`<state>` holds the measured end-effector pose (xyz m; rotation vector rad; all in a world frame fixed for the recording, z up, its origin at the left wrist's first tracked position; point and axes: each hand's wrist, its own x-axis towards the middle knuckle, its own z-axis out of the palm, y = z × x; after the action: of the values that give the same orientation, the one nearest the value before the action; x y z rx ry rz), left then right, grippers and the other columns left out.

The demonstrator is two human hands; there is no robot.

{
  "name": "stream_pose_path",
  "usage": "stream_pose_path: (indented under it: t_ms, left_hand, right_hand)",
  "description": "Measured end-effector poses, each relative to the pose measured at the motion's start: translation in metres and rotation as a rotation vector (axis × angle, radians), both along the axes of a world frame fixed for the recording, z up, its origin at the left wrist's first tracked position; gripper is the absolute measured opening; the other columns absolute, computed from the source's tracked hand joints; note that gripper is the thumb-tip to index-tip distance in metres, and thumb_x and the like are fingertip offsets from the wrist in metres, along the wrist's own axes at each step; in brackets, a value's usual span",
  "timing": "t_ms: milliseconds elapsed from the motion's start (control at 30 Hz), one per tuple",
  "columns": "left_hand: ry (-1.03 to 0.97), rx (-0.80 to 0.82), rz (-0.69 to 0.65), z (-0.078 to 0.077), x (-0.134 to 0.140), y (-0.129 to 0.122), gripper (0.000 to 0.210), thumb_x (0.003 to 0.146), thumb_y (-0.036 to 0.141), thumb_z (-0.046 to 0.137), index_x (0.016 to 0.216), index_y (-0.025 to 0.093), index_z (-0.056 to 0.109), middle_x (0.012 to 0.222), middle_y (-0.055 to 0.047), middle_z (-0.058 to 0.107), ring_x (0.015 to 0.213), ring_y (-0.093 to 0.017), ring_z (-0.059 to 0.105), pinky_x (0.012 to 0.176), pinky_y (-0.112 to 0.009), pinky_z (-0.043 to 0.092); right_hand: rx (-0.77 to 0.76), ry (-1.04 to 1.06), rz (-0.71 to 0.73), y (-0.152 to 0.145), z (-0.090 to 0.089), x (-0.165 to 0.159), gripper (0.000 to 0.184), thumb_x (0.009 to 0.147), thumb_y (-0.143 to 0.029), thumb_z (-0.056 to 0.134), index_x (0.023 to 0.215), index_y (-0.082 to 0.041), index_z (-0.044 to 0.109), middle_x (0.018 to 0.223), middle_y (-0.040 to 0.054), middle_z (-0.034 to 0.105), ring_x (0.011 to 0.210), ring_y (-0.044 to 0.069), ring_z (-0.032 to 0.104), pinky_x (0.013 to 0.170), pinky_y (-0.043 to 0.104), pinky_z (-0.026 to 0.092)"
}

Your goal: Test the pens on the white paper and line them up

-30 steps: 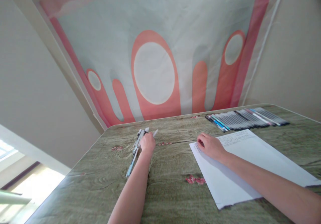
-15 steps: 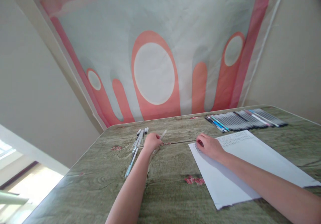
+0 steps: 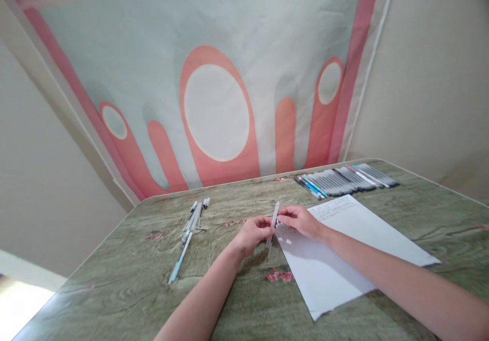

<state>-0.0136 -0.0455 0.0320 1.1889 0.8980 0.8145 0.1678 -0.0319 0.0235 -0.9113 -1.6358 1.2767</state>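
Observation:
A slim, pale, see-through pen [image 3: 275, 212] stands tilted between my two hands, over the left edge of a sheet of paper. My left hand [image 3: 254, 235] is closed and pinches it from the left. From the other side, my right hand [image 3: 302, 221] has its thumb and fingers closed on the pen at about mid-length; its fingertips are partly hidden behind it. The white paper [image 3: 344, 259] lies under my right forearm, with rows of small dark writing along its top. To the left is a loose pile of pens [image 3: 194, 216], with a light-blue-ended pen [image 3: 179, 263] nearest me.
At the back right, a long row of pens [image 3: 344, 180] lies side by side, mostly clear with dark tips and a few blue, black and white ones. The wood-patterned table [image 3: 126, 280] meets a wall hanging [image 3: 260, 76] with coral shapes behind it.
My left hand has carried the pen from beside the loose pile rightward to the paper's edge. My right hand's fingers now meet the pen there. The view has shifted to the right.

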Motion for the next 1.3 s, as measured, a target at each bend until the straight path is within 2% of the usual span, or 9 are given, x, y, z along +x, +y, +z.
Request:
stream_pose_path:
  t_ms: [200,333,467,633,833,1100,1300]
  left_hand:
    - [-0.166,-0.053,-0.014,-0.002,0.003,-0.001,0.027,0.063,0.022,0.071,0.085,0.009,0.062,0.079,-0.008,0.064,0.067,-0.012,0.059,0.067,-0.024,0.046]
    - [-0.358,-0.123,0.162,-0.007,0.0,0.009,0.024,0.067,0.019,0.069,0.088,0.011,0.058,0.083,-0.008,0.065,0.074,-0.013,0.062,0.073,-0.025,0.049]
    - [-0.507,-0.186,0.368,-0.014,-0.006,0.021,0.012,0.075,0.013,0.059,0.086,0.012,0.054,0.087,-0.009,0.065,0.079,-0.014,0.064,0.073,-0.024,0.051]
    - [-0.576,-0.238,0.469,-0.016,-0.008,0.026,0.003,0.08,0.009,0.052,0.081,0.011,0.051,0.09,-0.012,0.065,0.087,-0.017,0.064,0.078,-0.027,0.052]
    - [-0.571,-0.251,0.442,-0.015,-0.004,0.023,0.006,0.078,0.007,0.053,0.081,0.011,0.051,0.093,-0.013,0.064,0.089,-0.019,0.063,0.079,-0.028,0.052]
    - [-0.576,-0.253,0.424,-0.012,-0.002,0.02,0.005,0.079,0.007,0.051,0.082,0.011,0.049,0.092,-0.012,0.064,0.089,-0.017,0.063,0.08,-0.028,0.051]
    - [-0.56,-0.233,0.349,-0.012,0.001,0.015,0.008,0.078,0.01,0.055,0.084,0.012,0.05,0.092,-0.011,0.063,0.088,-0.016,0.063,0.081,-0.028,0.051]
  right_hand:
    - [-0.131,0.155,0.01,0.001,-0.004,0.002,0.025,0.075,-0.041,0.056,0.077,-0.015,0.056,0.057,-0.0029,0.052,0.047,0.007,0.044,0.046,0.02,0.034]
    - [-0.207,0.234,0.023,0.004,-0.006,0.003,0.025,0.078,-0.042,0.052,0.077,-0.017,0.05,0.06,-0.0024,0.056,0.047,0.009,0.049,0.046,0.021,0.036]
    - [-0.183,0.098,0.076,0.003,-0.006,0.004,0.022,0.077,-0.039,0.054,0.075,-0.016,0.052,0.053,-0.0052,0.05,0.039,0.005,0.039,0.039,0.018,0.028]
    - [-0.132,-0.109,0.166,-0.001,-0.004,0.003,0.023,0.073,-0.036,0.058,0.076,-0.013,0.059,0.049,-0.0054,0.048,0.039,0.004,0.033,0.038,0.018,0.022]
    - [-0.124,-0.125,0.156,-0.001,-0.003,0.002,0.027,0.072,-0.037,0.059,0.084,-0.013,0.063,0.05,-0.0053,0.047,0.041,0.004,0.033,0.039,0.018,0.022]
    - [-0.127,-0.115,0.153,-0.002,0.0,0.002,0.028,0.073,-0.04,0.058,0.078,-0.013,0.063,0.047,-0.0057,0.044,0.041,0.005,0.032,0.04,0.019,0.021]
    - [-0.133,-0.078,0.115,-0.001,-0.006,0.0,0.03,0.073,-0.043,0.058,0.08,-0.014,0.059,0.048,-0.0059,0.047,0.04,0.004,0.033,0.04,0.019,0.022]
